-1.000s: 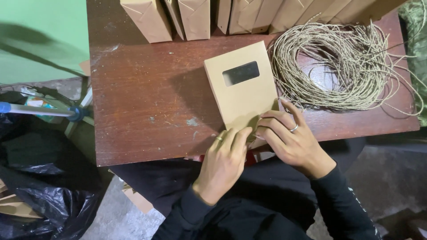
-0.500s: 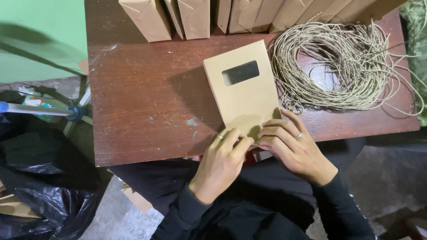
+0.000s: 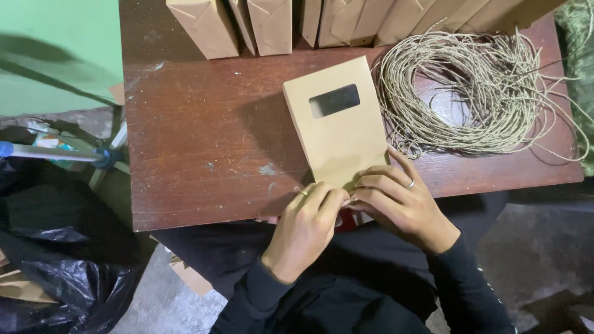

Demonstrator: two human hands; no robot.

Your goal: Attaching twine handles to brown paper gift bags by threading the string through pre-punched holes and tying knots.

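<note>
Head view: brown paper bag point(image 3: 339, 127) with a dark window, flat on the wooden counter point(image 3: 198, 142), near edge at the counter's front. Left hand point(image 3: 307, 226) and right hand point(image 3: 396, 201) side by side at that near edge, fingers point(image 3: 377, 183) curled and pinching the bag's bottom fold. Coil of twine point(image 3: 476, 93) just right of the bag. Row of standing paper bags point(image 3: 272, 25) along the far edge. Black plastic sack point(image 3: 55, 260) on the floor at left.
</note>
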